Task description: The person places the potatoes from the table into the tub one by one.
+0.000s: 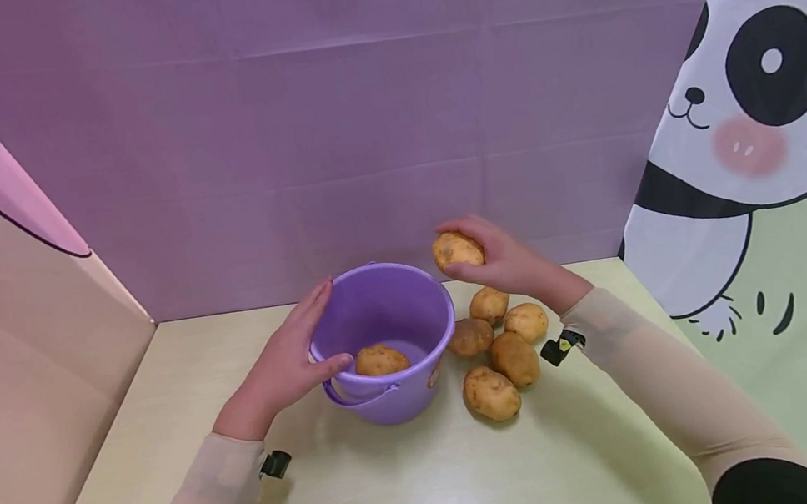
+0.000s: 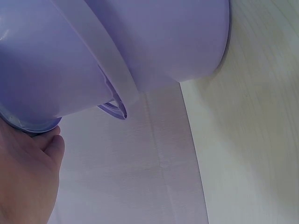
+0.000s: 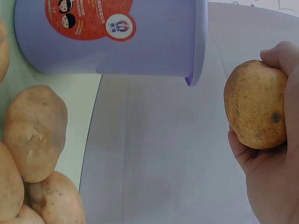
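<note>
A purple bucket [image 1: 387, 401] stands upright on the table, with one potato [image 1: 381, 360] lying inside it. My left hand [image 1: 291, 354] holds the bucket's left rim, fingertips along the back left edge and thumb lapping over the front. In the left wrist view, the fingers at the rim [image 2: 55, 144] are partly hidden by the bucket wall. To the right of the bucket and higher than its rim, my right hand [image 1: 498, 257] grips another potato [image 1: 458, 250] between thumb and fingers. That potato [image 3: 256, 105] shows a dark spot in the right wrist view.
Several loose potatoes [image 1: 513, 359] lie close together on the table [image 1: 433, 492], just right of the bucket. A purple backdrop [image 1: 357, 123] rises behind the table. Printed panels flank it, one with a panda [image 1: 728, 128] on the right.
</note>
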Demonstrator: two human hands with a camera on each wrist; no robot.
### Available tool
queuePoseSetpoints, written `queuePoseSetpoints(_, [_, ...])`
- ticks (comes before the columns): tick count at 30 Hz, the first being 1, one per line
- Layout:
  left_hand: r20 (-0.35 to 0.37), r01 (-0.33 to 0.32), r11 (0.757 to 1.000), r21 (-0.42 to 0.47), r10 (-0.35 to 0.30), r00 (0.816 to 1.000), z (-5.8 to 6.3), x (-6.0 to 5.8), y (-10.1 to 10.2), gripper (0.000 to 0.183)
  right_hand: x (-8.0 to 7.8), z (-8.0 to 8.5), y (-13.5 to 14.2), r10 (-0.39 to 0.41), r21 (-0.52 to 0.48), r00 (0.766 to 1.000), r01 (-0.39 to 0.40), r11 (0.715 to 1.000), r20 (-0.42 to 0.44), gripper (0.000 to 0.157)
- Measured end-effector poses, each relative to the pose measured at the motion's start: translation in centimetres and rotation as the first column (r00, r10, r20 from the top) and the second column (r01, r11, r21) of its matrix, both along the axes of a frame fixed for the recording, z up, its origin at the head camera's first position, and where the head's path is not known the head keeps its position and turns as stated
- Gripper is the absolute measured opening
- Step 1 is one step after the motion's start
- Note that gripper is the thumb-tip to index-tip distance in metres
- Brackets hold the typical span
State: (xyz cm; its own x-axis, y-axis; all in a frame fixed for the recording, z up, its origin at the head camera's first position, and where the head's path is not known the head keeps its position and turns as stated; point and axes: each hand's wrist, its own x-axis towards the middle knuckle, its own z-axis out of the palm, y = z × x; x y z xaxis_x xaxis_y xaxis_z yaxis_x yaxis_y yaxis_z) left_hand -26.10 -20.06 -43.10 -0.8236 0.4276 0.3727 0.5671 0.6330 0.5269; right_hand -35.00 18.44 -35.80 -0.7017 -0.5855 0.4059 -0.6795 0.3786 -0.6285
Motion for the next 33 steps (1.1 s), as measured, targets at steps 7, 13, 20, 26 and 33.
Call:
queuePoseSetpoints(7, [0.006, -0.001, 1.0, 0.006, 0.001, 1.0, 0.0, 0.0, 0.0, 0.115, 0.3, 0.1, -1.4, 0.059, 0.007, 0.998, -0.059, 0.998, -0.01, 0.056])
queuePoseSetpoints(13, [0.007, -0.003, 1.0, 0.008, 0.003, 1.0, 0.0, 0.0, 0.0, 0.114, 0.6, 0.4, -2.5, 0.079, 0.043, 0.997, -0.078, 0.996, -0.018, 0.057])
queuePoseSetpoints(20, [0.004, 0.002, 1.0, 0.013, -0.002, 1.0, 0.1, -0.1, 0.1, 0.114, 0.6, 0.3, -3.7, 0.11, 0.053, 0.994, -0.109, 0.993, -0.028, 0.056])
queuePoseSetpoints(26, [0.001, 0.002, 1.0, 0.01, -0.002, 1.0, 0.0, -0.1, 0.0, 0.115, 0.6, 0.4, -4.8, 0.148, 0.074, 0.987, -0.143, 0.987, -0.065, 0.059])
queuePoseSetpoints(33, [0.015, -0.004, 1.0, 0.005, 0.004, 1.0, 0.0, -0.2, 0.0, 0.113, 0.6, 0.5, -5.8, 0.183, 0.079, 0.98, -0.177, 0.981, -0.073, 0.059])
